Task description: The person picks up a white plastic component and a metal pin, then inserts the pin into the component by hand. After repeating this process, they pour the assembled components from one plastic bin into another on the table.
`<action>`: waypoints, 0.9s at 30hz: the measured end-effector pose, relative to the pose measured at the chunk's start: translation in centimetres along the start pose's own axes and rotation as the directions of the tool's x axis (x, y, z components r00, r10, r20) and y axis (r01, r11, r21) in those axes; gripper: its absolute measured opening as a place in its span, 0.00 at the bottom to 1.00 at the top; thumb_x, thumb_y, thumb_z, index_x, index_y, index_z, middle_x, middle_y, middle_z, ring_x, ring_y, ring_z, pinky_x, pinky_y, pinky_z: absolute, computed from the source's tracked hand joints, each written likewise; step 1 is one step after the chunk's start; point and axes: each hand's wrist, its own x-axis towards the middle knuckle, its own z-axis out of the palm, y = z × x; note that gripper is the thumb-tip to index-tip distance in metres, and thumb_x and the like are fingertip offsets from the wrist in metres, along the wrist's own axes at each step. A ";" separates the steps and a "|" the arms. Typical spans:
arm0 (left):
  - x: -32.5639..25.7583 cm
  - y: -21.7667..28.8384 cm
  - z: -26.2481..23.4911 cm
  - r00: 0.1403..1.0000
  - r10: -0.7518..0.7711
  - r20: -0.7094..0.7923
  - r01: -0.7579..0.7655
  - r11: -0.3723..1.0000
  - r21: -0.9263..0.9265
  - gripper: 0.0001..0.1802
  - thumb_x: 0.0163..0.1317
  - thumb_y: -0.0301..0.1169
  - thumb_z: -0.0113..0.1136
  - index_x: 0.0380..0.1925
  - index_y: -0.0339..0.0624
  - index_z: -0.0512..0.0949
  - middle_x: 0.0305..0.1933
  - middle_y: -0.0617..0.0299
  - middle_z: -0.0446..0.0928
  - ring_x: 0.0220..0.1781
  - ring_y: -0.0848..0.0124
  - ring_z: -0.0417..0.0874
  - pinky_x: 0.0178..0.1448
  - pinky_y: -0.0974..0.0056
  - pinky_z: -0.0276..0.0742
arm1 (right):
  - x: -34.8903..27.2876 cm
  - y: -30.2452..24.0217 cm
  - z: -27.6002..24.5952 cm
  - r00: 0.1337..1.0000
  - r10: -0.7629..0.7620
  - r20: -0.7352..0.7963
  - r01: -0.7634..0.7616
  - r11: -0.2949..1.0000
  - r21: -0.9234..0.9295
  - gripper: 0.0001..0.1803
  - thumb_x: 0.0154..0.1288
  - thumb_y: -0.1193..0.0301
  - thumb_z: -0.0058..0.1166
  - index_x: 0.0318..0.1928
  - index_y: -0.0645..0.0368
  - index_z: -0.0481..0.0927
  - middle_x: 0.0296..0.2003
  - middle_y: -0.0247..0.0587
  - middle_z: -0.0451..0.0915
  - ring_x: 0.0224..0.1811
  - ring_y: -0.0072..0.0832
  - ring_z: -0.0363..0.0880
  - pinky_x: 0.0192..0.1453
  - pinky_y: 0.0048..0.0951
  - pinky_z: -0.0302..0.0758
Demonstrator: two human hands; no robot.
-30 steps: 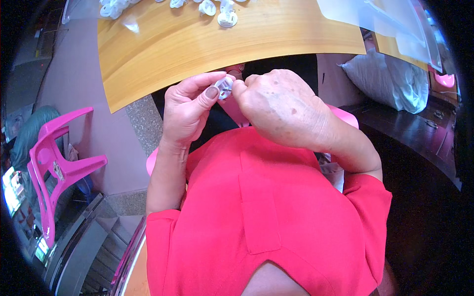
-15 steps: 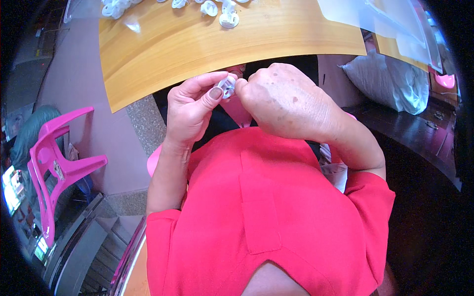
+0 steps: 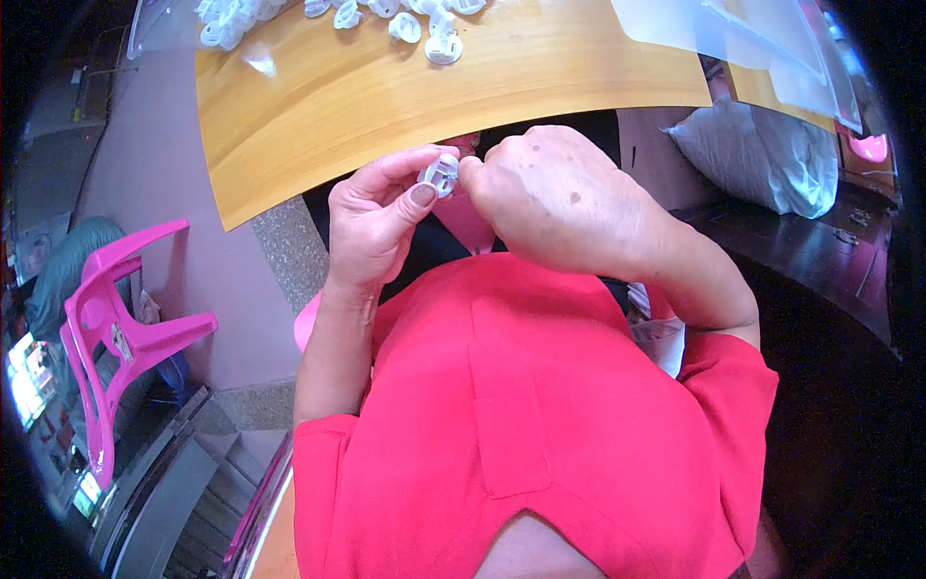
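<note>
My left hand (image 3: 371, 224) pinches a small round white plastic part (image 3: 440, 177) between thumb and fingers, just off the near edge of the wooden table. Slots or openings show on the part's face. Against its right side rests my right hand (image 3: 569, 198), closed, with the back of the hand upward. Its fingertips are hidden, so whatever they grip cannot be made out. Several similar white parts (image 3: 404, 28) lie loose on the far side of the table, and one stands nearest to me (image 3: 444, 48).
The wooden table (image 3: 434, 92) spans the top of the view. Translucent plastic bins (image 3: 743, 43) sit at its right, above a white sack (image 3: 762, 159) on a dark surface. A pink plastic chair (image 3: 121, 328) stands at the left, beside a grey slatted object (image 3: 207, 492).
The white part has tilted a little in my left fingers, its slotted face now showing more. My right hand stays almost in place. The whole view has shifted slightly.
</note>
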 end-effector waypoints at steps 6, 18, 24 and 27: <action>0.0 0.1 -0.1 0.999 0.032 0.006 -0.032 0.999 0.031 0.17 0.58 0.20 0.62 0.48 0.29 0.77 0.49 0.48 0.79 0.49 0.66 0.81 0.57 0.62 0.78 | -0.4 -0.4 -0.1 1.000 0.009 -0.024 -0.011 0.998 -0.057 0.07 0.52 0.74 0.52 0.31 0.66 0.75 0.22 0.51 0.79 0.28 0.44 0.82 0.33 0.40 0.76; -0.1 0.2 -0.1 1.000 -0.004 0.001 0.004 1.000 -0.011 0.17 0.58 0.20 0.62 0.48 0.29 0.76 0.49 0.47 0.79 0.49 0.65 0.81 0.56 0.62 0.78 | -0.2 -0.8 0.4 0.998 0.063 0.005 -0.062 0.991 -0.121 0.10 0.54 0.74 0.51 0.36 0.67 0.76 0.28 0.49 0.81 0.32 0.41 0.82 0.36 0.39 0.78; 0.0 0.0 -0.1 1.000 0.004 -0.014 -0.004 1.000 0.004 0.16 0.58 0.20 0.61 0.48 0.29 0.76 0.49 0.47 0.79 0.48 0.65 0.82 0.55 0.62 0.78 | -0.3 -1.1 0.6 0.995 0.097 0.037 -0.091 0.984 -0.155 0.09 0.55 0.74 0.51 0.36 0.66 0.75 0.29 0.48 0.81 0.33 0.41 0.83 0.36 0.38 0.78; 0.0 0.1 0.0 1.000 0.006 -0.021 -0.006 1.000 0.013 0.16 0.59 0.21 0.61 0.48 0.29 0.76 0.49 0.47 0.79 0.48 0.65 0.82 0.55 0.62 0.79 | -0.3 -1.1 0.6 0.993 0.111 0.044 -0.104 0.984 -0.143 0.09 0.55 0.74 0.51 0.35 0.65 0.75 0.29 0.49 0.81 0.33 0.41 0.82 0.37 0.38 0.78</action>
